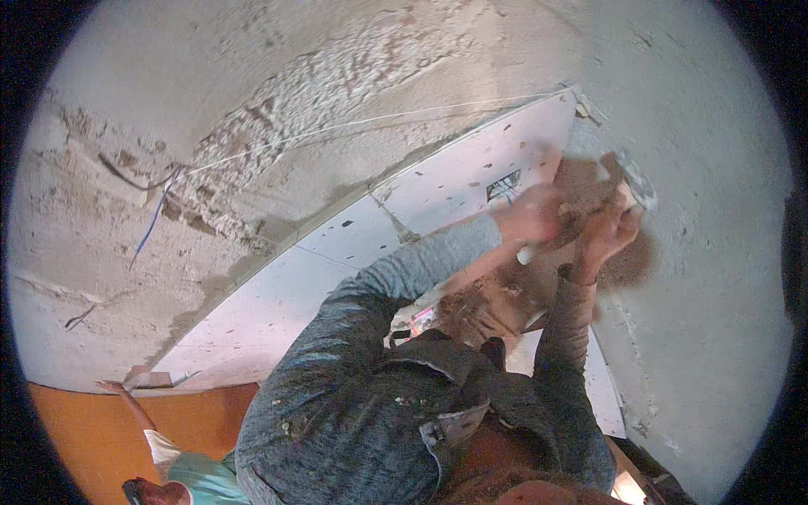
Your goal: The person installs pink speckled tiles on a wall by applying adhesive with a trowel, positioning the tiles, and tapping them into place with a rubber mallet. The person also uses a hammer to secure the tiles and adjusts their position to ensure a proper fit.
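My right hand [608,231] is raised against the wall, its fingers curled round a motion-smeared tool. Above that fist shows a pale, flat metal piece [637,179], like a trowel blade. Left of it, my left hand [534,215] is smeared by motion, and its fingers cannot be made out. A brown patch [589,181], perhaps mortar, lies behind and between both hands. Beside the left hand are speckled white tiles [337,244] on the wall, with a small wire-filled opening [503,187]. A small white rounded thing [525,255] sits just below that hand.
A thin white string [353,123] runs above the tiles' upper edge to the corner. Loose cable ends [151,215] stick out of the rough wall [320,76] at left. At lower left another person [189,471] reaches an arm toward the tiles, before an orange surface [93,429].
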Available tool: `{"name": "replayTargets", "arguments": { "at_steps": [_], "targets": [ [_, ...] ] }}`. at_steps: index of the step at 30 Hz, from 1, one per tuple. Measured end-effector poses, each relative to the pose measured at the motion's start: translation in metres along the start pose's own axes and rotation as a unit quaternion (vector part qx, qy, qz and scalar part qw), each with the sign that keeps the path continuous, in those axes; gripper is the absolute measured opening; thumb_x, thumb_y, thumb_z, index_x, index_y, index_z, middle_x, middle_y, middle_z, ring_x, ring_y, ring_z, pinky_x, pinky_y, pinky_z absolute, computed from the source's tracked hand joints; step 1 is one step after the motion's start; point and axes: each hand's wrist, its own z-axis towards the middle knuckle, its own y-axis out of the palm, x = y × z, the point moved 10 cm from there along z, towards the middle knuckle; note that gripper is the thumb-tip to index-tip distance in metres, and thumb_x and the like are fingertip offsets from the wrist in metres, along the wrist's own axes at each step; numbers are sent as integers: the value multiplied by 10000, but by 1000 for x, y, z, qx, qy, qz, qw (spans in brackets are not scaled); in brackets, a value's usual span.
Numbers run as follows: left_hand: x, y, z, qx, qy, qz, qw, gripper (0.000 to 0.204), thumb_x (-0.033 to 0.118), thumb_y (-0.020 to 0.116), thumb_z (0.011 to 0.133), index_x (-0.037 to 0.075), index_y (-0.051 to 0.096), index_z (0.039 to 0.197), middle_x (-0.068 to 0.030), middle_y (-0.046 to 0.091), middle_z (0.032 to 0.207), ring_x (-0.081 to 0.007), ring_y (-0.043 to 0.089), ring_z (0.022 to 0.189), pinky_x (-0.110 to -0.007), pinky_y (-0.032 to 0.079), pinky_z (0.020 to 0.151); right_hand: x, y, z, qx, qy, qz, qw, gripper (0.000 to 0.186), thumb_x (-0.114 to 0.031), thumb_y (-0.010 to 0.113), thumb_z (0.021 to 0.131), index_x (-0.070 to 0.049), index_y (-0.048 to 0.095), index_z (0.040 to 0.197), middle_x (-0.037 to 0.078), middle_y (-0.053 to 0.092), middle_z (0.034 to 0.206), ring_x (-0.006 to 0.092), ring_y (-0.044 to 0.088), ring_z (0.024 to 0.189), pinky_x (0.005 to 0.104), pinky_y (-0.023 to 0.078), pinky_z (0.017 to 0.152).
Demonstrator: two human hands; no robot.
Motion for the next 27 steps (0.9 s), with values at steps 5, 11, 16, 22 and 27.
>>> {"name": "replayTargets", "arguments": {
  "at_steps": [5, 11, 16, 22, 27],
  "targets": [
    [76, -18, -67, -2, -60, -203, 977, 337, 295, 515, 1022, 18, 634, 1172, -143, 703, 954, -318, 672, 869, -446, 544, 811, -45, -9, -36, 17, 134, 179, 975, 223, -247, 568, 1015, -37, 621, 963, 20, 630, 905, 114, 567, 769, 290, 483, 636],
    [69, -32, -111, -81, -82, 35, 993, 441, 453, 617, 941, 106, 656, 1209, -219, 671, 1112, -358, 672, 890, -463, 526, 813, -42, -33, -47, -273, 34, -36, 961, 282, -261, 573, 1010, -5, 632, 1113, 61, 644, 1027, 152, 613, 859, 320, 537, 736],
    [102, -89, -158, -15, -44, 120, 992, 490, 482, 670, 869, 124, 648, 1204, -170, 680, 966, -364, 671, 848, -461, 542, 751, -81, -42, -88, -536, 295, 270, 744, 429, -184, 724, 885, 23, 616, 1245, 124, 659, 1150, 216, 651, 991, 343, 558, 875],
    [116, -114, -183, 85, -16, 350, 933, 578, 404, 686, 865, 112, 561, 1347, -182, 574, 1295, -414, 520, 1214, -547, 411, 1015, -95, -66, -114, -559, 182, 38, 808, 390, -116, 744, 858, 40, 653, 1203, 66, 690, 1031, 147, 640, 914, 286, 526, 794],
    [90, -164, -218, 312, -125, 448, 829, 721, 292, 605, 905, -17, 338, 1500, -213, 275, 1589, -453, 211, 1472, -622, 164, 1172, -98, -88, -109, -471, 36, 57, 880, 341, -77, 689, 885, 36, 654, 1205, 76, 703, 999, 133, 627, 836, 265, 507, 717]
  ]
}}
